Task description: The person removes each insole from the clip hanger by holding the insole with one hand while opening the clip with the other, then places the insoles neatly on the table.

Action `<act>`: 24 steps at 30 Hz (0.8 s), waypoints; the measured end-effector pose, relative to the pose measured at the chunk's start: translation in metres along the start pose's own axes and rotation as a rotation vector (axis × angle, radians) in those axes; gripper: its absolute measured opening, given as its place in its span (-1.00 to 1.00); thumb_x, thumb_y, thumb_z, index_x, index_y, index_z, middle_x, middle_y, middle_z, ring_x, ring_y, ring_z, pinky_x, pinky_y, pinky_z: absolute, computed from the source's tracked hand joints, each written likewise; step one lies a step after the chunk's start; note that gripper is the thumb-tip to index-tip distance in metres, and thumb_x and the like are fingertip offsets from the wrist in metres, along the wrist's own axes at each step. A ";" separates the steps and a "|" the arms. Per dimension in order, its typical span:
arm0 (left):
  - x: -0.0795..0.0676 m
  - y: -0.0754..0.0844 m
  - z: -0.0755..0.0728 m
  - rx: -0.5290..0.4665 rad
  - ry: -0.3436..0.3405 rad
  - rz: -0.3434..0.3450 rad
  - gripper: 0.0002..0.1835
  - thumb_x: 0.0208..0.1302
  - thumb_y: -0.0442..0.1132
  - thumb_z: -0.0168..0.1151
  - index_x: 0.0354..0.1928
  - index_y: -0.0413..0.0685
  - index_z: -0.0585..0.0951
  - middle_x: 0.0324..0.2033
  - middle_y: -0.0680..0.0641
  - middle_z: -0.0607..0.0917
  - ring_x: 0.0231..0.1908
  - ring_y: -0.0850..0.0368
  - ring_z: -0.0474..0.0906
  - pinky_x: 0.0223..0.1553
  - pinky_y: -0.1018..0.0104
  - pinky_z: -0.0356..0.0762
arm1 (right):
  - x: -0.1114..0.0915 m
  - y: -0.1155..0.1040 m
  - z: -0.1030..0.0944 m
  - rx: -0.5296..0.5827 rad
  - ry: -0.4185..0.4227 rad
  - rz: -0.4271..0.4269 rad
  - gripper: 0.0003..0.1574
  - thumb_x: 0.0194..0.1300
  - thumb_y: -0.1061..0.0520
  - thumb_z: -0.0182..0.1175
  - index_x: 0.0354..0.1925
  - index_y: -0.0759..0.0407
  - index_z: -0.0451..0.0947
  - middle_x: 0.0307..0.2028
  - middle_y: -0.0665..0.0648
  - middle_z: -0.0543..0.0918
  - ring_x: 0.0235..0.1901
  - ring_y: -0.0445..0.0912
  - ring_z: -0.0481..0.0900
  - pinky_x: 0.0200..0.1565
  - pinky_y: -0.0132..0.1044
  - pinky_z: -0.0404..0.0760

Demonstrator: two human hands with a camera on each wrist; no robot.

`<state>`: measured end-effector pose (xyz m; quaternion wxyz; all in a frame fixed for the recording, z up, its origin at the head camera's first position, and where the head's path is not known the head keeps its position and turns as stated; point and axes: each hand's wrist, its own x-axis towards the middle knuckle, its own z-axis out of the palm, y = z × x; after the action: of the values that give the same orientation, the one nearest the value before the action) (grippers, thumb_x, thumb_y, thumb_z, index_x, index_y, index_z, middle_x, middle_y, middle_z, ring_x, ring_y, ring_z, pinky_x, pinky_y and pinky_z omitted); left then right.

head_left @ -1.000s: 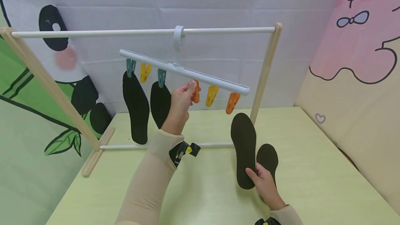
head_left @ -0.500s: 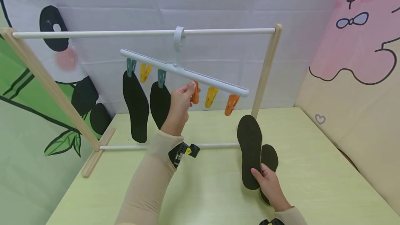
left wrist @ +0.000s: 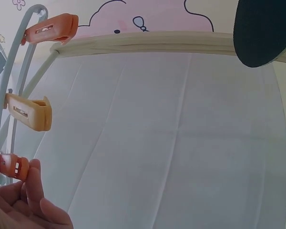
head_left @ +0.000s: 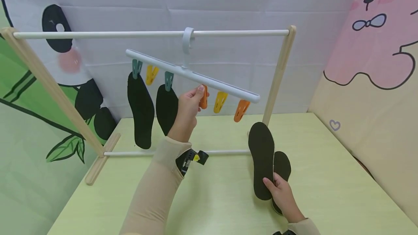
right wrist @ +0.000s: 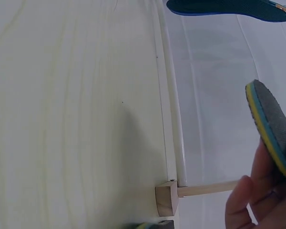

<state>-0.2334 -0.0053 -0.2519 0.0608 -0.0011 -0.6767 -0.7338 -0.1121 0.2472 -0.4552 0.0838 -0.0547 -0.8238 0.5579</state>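
Note:
My left hand (head_left: pixel 187 110) pinches an orange clip (head_left: pixel 204 98) that hangs under the white clip hanger (head_left: pixel 225 87). In the left wrist view, thumb and fingers squeeze this orange clip (left wrist: pixel 14 166) from both sides. My right hand (head_left: pixel 283 194) grips the lower end of a black insole (head_left: pixel 262 159), held upright below the hanger's right end. Its layered yellow and blue edge shows on the insole (right wrist: pixel 271 125) in the right wrist view. A second black insole (head_left: pixel 282 165) lies on the table, partly behind the right hand. Two more, a left insole (head_left: pixel 141 113) and another insole (head_left: pixel 167 106), hang from teal clips.
The hanger tilts down to the right on the rack's top rod (head_left: pixel 107 35). A yellow clip (head_left: pixel 220 102) and an orange clip (head_left: pixel 241 110) hang without insoles at right; another yellow clip (head_left: pixel 151 75) hangs at left. Wooden posts (head_left: pixel 280 71) stand at both sides.
My right hand has moved to the right and slightly down with the insole. The left hand stays on the orange clip, nearly still.

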 end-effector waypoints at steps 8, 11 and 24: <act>0.000 0.000 0.000 -0.004 -0.004 0.003 -0.59 0.46 -0.07 0.06 0.02 -0.30 0.64 -0.31 0.00 0.60 -0.34 0.14 0.30 -0.32 0.35 0.25 | -0.001 0.002 -0.002 -0.006 -0.001 0.008 -0.83 0.36 0.29 0.16 -0.24 0.46 0.50 -0.44 0.11 0.63 -0.49 -0.30 0.43 -0.36 -0.39 0.48; -0.001 0.000 0.000 -0.002 -0.003 0.007 -0.58 0.46 -0.07 0.05 0.01 -0.32 0.64 -0.31 -0.02 0.60 -0.35 0.14 0.30 -0.35 0.38 0.25 | -0.003 0.003 -0.002 -0.005 -0.003 0.009 -0.82 0.36 0.29 0.15 -0.21 0.47 0.52 -0.42 0.15 0.66 -0.48 -0.32 0.46 -0.35 -0.39 0.51; 0.000 -0.001 0.000 -0.001 0.006 0.004 -0.57 0.46 -0.06 0.05 0.01 -0.32 0.64 -0.27 -0.07 0.60 -0.33 0.15 0.30 -0.38 0.41 0.25 | -0.006 0.008 -0.007 -0.031 -0.024 0.038 -0.81 0.37 0.27 0.15 -0.19 0.46 0.51 -0.37 0.15 0.66 -0.44 -0.32 0.47 -0.32 -0.37 0.51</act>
<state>-0.2334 -0.0050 -0.2529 0.0645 -0.0002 -0.6762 -0.7339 -0.1046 0.2554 -0.4607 0.0624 -0.0647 -0.8323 0.5470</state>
